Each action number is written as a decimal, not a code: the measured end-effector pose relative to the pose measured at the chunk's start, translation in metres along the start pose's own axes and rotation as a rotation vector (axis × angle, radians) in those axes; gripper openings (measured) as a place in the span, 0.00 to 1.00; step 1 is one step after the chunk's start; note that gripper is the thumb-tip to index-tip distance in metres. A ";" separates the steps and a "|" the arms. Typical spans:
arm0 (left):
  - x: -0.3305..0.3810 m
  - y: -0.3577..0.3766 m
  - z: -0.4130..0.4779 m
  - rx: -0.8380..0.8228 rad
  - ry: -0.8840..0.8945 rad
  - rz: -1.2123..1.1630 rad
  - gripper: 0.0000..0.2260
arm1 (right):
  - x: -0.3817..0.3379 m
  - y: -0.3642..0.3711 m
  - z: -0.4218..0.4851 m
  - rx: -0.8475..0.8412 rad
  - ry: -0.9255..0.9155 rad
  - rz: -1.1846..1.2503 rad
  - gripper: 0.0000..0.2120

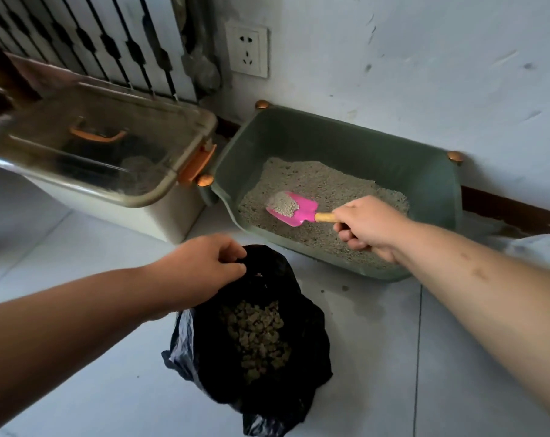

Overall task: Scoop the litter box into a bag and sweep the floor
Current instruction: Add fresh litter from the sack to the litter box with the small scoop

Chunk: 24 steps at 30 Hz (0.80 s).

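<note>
Scoop handle (326, 217) within curled right fingers (346, 234), loaded blade (295, 209) over litter (317, 181)

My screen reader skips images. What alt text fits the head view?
A person's right hand holds a pink scoop loaded with litter over a green litter box, while the left hand pinches open a part-filled black bag on the tiled floor.

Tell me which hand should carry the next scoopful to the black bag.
Right. The right hand grips the pink scoop, loaded with litter, over the litter box; the left hand holds the black bag open.
</note>
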<state>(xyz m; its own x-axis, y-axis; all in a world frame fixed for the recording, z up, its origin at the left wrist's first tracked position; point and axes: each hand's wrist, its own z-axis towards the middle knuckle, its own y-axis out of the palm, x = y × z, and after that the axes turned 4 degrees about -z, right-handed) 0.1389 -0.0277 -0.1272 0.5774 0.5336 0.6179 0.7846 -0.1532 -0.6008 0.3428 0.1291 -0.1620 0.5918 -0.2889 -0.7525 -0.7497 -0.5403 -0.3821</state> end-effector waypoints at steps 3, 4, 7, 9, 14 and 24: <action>-0.008 -0.003 0.001 -0.001 -0.010 -0.043 0.09 | 0.000 0.003 0.005 -0.005 0.031 0.023 0.10; -0.010 -0.004 0.002 -0.001 -0.013 -0.051 0.09 | -0.003 0.005 0.007 -0.004 0.037 0.045 0.10; -0.013 -0.006 0.005 0.006 -0.014 -0.068 0.09 | -0.020 0.013 0.019 0.004 0.020 0.140 0.09; -0.012 -0.007 0.006 0.011 -0.008 -0.078 0.09 | -0.033 0.018 0.029 0.031 0.010 0.165 0.10; -0.015 -0.010 0.009 0.015 0.003 -0.087 0.08 | -0.046 0.023 0.052 0.085 0.130 0.009 0.09; -0.028 -0.010 0.009 0.015 -0.001 -0.067 0.12 | -0.005 0.012 0.039 0.343 0.066 -0.792 0.08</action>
<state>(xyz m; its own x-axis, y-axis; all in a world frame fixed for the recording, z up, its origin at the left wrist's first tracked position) 0.1125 -0.0337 -0.1432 0.5234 0.5430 0.6566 0.8180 -0.1044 -0.5657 0.3195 0.1547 -0.1841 0.9857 0.0203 -0.1672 -0.1507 -0.3364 -0.9296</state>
